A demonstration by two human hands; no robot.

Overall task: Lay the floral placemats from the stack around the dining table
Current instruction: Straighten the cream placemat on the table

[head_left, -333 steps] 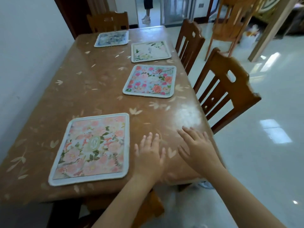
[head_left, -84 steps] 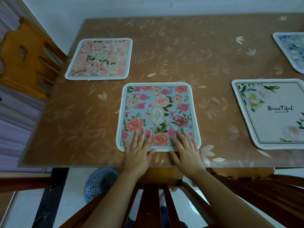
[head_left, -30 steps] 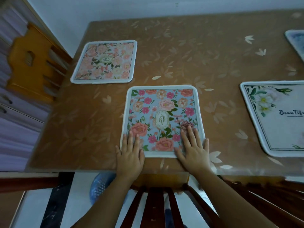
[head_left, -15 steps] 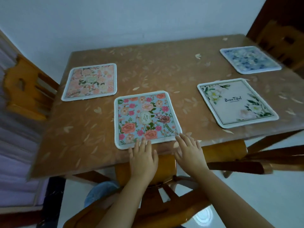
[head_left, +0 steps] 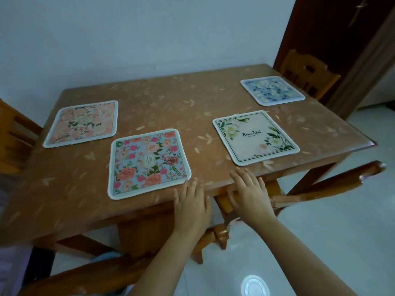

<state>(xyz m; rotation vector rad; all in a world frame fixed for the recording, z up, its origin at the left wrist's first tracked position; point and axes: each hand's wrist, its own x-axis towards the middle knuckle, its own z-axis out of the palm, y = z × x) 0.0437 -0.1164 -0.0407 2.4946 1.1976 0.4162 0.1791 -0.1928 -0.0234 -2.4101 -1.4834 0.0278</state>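
Several floral placemats lie flat on the brown dining table (head_left: 192, 107). A pale blue mat with pink flowers (head_left: 147, 163) sits at the near edge. A peach mat (head_left: 82, 123) lies at the left, a white mat with lettering (head_left: 254, 136) at the right, and a blue-and-white mat (head_left: 272, 90) at the far right. My left hand (head_left: 192, 204) hovers at the table's near edge, fingers apart, just right of the pale blue mat's corner. My right hand (head_left: 250, 193) is spread below the white mat. Neither hand holds anything. No stack of mats is in view.
Wooden chairs stand at the left end (head_left: 15, 133), at the far right end (head_left: 307, 73), and along the near side (head_left: 329, 182), (head_left: 85, 276). A white wall runs behind the table. A dark door frame (head_left: 342, 39) is at the right. The floor is glossy white tile.
My hands have come off the pale blue mat and drifted right along the table edge. The view has pulled back and swung right, bringing all the mats into sight.
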